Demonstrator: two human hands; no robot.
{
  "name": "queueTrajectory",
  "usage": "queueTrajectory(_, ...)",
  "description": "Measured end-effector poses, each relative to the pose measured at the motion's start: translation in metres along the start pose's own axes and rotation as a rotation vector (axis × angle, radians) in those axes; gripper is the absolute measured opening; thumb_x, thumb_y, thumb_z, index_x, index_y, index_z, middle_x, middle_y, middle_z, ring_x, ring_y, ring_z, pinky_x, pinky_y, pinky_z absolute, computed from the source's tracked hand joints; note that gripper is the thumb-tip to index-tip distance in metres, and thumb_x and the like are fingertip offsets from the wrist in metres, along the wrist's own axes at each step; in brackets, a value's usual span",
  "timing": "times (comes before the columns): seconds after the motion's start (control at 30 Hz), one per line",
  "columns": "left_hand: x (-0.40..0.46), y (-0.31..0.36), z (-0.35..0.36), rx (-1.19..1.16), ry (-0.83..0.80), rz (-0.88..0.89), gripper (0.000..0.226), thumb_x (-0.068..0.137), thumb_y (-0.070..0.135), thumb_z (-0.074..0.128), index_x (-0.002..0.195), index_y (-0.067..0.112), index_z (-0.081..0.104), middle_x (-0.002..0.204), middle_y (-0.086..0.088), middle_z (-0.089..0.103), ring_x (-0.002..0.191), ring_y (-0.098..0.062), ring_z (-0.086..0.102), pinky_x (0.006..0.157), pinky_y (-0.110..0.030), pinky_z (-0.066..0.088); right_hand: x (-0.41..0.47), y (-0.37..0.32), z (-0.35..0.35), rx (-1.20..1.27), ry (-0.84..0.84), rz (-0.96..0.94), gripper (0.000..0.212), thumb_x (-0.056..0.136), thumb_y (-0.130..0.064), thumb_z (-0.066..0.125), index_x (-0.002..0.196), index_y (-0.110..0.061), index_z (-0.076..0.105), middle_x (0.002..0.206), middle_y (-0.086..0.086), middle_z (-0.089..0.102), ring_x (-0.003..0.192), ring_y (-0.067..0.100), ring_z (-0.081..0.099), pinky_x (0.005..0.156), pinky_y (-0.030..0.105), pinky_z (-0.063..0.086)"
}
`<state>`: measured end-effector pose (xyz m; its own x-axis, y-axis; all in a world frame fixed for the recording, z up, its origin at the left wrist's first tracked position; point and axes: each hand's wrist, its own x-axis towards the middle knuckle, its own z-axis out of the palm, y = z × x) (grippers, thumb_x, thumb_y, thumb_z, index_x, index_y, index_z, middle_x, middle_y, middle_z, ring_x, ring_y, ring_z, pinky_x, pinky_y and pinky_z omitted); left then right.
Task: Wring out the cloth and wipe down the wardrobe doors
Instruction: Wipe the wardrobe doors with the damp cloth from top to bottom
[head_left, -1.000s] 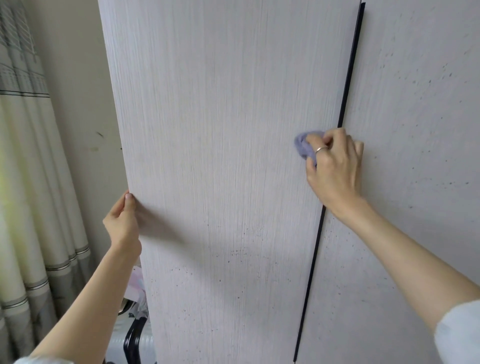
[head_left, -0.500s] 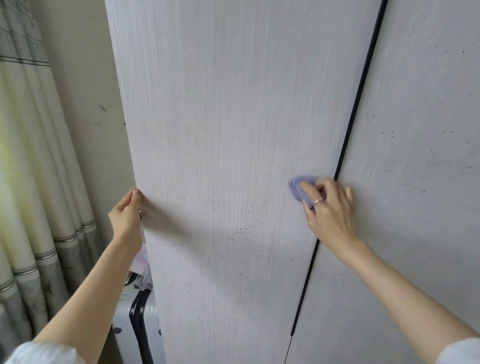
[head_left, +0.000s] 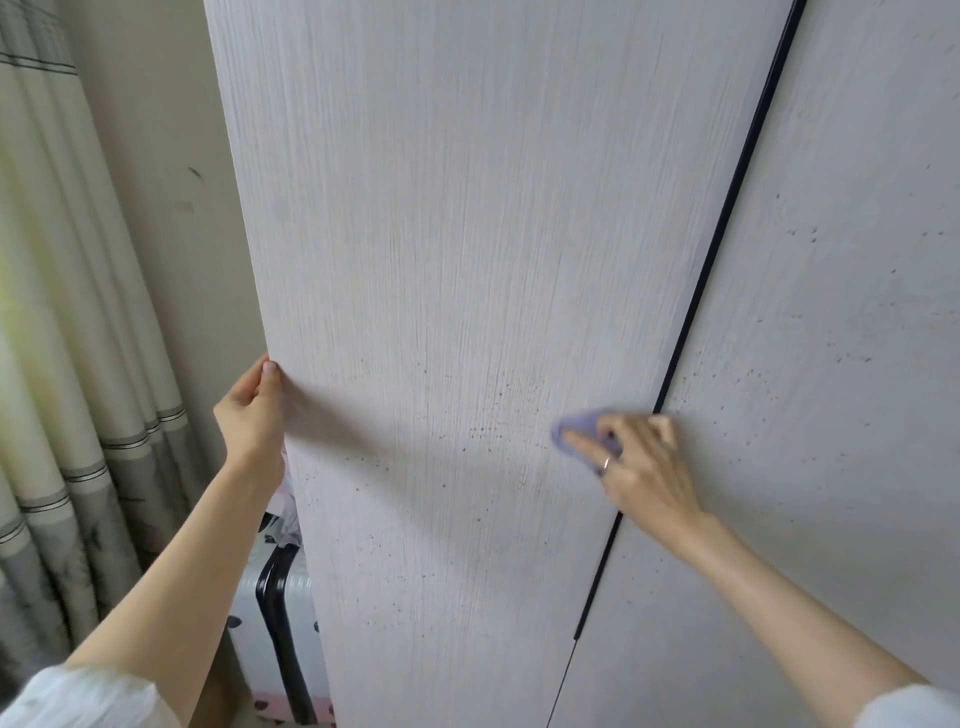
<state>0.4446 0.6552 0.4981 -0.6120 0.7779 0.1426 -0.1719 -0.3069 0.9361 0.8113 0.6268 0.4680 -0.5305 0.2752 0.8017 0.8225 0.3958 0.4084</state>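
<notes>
Here, the small, crumpled lilac-blue cloth (head_left: 582, 431) lies flat against the pale, vertically grained left wardrobe door (head_left: 467, 312), right of the frame's centre and just left of the dark vertical gap (head_left: 727, 218) that separates the two doors. The right hand (head_left: 639, 462) covers most of the cloth and presses it to the panel; its fingers (head_left: 582, 446) are spread and only slightly bent over the fabric, with one fingertip reaching towards the cloth's left edge. A thin metal ring (head_left: 605, 464) sits on one finger. The knuckles extend across the gap onto the edge of the pale, speckled right wardrobe door (head_left: 841, 338). The right forearm runs down to the lower right corner, where a white sleeve (head_left: 904, 709) begins.

The left hand (head_left: 252, 410), at centre left of the frame, holds the free outer edge of the left door: the thumb lies along the front face near the edge, while the remaining fingers wrap behind the panel and are hidden. Small dark specks dot the lower half of both doors.

Behind the left door's edge, at lower left, a white hard-shell suitcase with a black band (head_left: 275, 623) stands upright. A beige wall (head_left: 156, 156) and pleated cream-and-grey curtains (head_left: 57, 364) fill the left side of the frame.
</notes>
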Motion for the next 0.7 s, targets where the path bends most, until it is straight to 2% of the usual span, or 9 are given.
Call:
queueTrajectory(0.07, -0.001, -0.001, 0.001, -0.002, 0.007, 0.008, 0.034, 0.099, 0.018, 0.047, 0.131, 0.011, 0.054, 0.116, 0.007, 0.057, 0.116, -0.01, 0.051, 0.105, -0.025, 0.037, 0.041, 0.008, -0.008, 0.014, 0.165, 0.21, 0.044, 0.076, -0.009, 0.06, 0.117, -0.026, 0.055, 0.095, 0.0, 0.041, 0.08, 0.018, 0.046, 0.073, 0.031, 0.025)
queueTrajectory(0.13, -0.001, -0.002, 0.0, 0.005, 0.001, 0.01, 0.034, 0.099, 0.018, 0.047, 0.131, 0.011, 0.054, 0.112, 0.007, 0.057, 0.109, -0.007, 0.05, 0.101, -0.023, 0.037, 0.067, 0.008, -0.005, 0.065, 0.291, 0.378, 0.039, 0.078, -0.015, 0.063, 0.116, -0.02, 0.061, 0.095, 0.003, 0.041, 0.081, 0.018, 0.046, 0.075, 0.03, 0.026)
queueTrajectory(0.2, -0.001, -0.002, -0.002, 0.029, -0.009, 0.012, 0.033, 0.099, 0.019, 0.047, 0.131, 0.012, 0.054, 0.111, 0.008, 0.057, 0.107, -0.007, 0.051, 0.098, -0.024, 0.039, 0.065, -0.004, 0.007, 0.118, 0.311, 0.399, 0.044, 0.074, -0.01, 0.066, 0.116, -0.019, 0.061, 0.094, 0.003, 0.039, 0.08, 0.02, 0.044, 0.072, 0.034, 0.034)
queueTrajectory(0.27, 0.0, -0.003, -0.004, 0.062, -0.018, 0.019, 0.032, 0.099, 0.019, 0.047, 0.13, 0.016, 0.054, 0.101, 0.009, 0.058, 0.096, -0.007, 0.053, 0.088, -0.024, 0.043, 0.039, -0.024, 0.023, 0.137, 0.19, 0.195, 0.055, 0.069, -0.003, 0.065, 0.12, -0.024, 0.056, 0.094, 0.002, 0.038, 0.078, 0.021, 0.045, 0.066, 0.033, 0.034)
queueTrajectory(0.37, 0.001, -0.004, -0.005, 0.081, -0.027, 0.035, 0.029, 0.099, 0.019, 0.046, 0.126, 0.023, 0.054, 0.093, 0.013, 0.055, 0.093, -0.009, 0.049, 0.086, -0.026, 0.042, 0.0, -0.034, 0.033, 0.017, -0.054, -0.282, 0.043, 0.082, -0.004, 0.05, 0.118, -0.025, 0.063, 0.095, 0.003, 0.049, 0.075, 0.023, 0.057, 0.066, 0.033, 0.029)
queueTrajectory(0.43, -0.001, -0.003, -0.005, 0.078, -0.029, 0.047, 0.027, 0.099, 0.018, 0.045, 0.125, 0.026, 0.052, 0.094, 0.014, 0.055, 0.097, -0.01, 0.048, 0.092, -0.027, 0.041, 0.008, -0.028, 0.028, 0.022, -0.064, -0.333, 0.04, 0.085, -0.005, 0.049, 0.117, -0.024, 0.064, 0.089, 0.004, 0.059, 0.076, 0.022, 0.058, 0.067, 0.032, 0.029)
queueTrajectory(0.5, -0.003, -0.003, -0.004, 0.075, -0.025, 0.047, 0.028, 0.099, 0.018, 0.045, 0.126, 0.021, 0.055, 0.092, 0.014, 0.055, 0.097, -0.01, 0.047, 0.092, -0.027, 0.041, 0.037, -0.021, 0.018, 0.066, 0.039, -0.179, 0.043, 0.082, -0.007, 0.056, 0.12, -0.025, 0.056, 0.089, 0.006, 0.059, 0.082, 0.022, 0.051, 0.067, 0.033, 0.027)
queueTrajectory(0.63, 0.001, -0.007, -0.007, 0.066, -0.043, 0.015, 0.024, 0.099, 0.019, 0.046, 0.12, 0.028, 0.055, 0.077, 0.016, 0.048, 0.074, -0.007, 0.044, 0.072, -0.022, 0.039, 0.093, -0.002, -0.003, 0.091, 0.277, 0.245, 0.049, 0.074, -0.011, 0.062, 0.122, -0.023, 0.058, 0.097, 0.002, 0.039, 0.082, 0.02, 0.043, 0.07, 0.036, 0.029)
queueTrajectory(0.7, 0.005, -0.009, -0.01, 0.065, -0.063, 0.003, 0.026, 0.099, 0.02, 0.047, 0.122, 0.03, 0.054, 0.076, 0.014, 0.047, 0.068, -0.005, 0.041, 0.067, -0.021, 0.037, 0.097, -0.008, 0.002, 0.119, 0.314, 0.335, 0.048, 0.076, -0.012, 0.062, 0.123, -0.021, 0.057, 0.098, 0.003, 0.036, 0.082, 0.021, 0.042, 0.07, 0.037, 0.035)
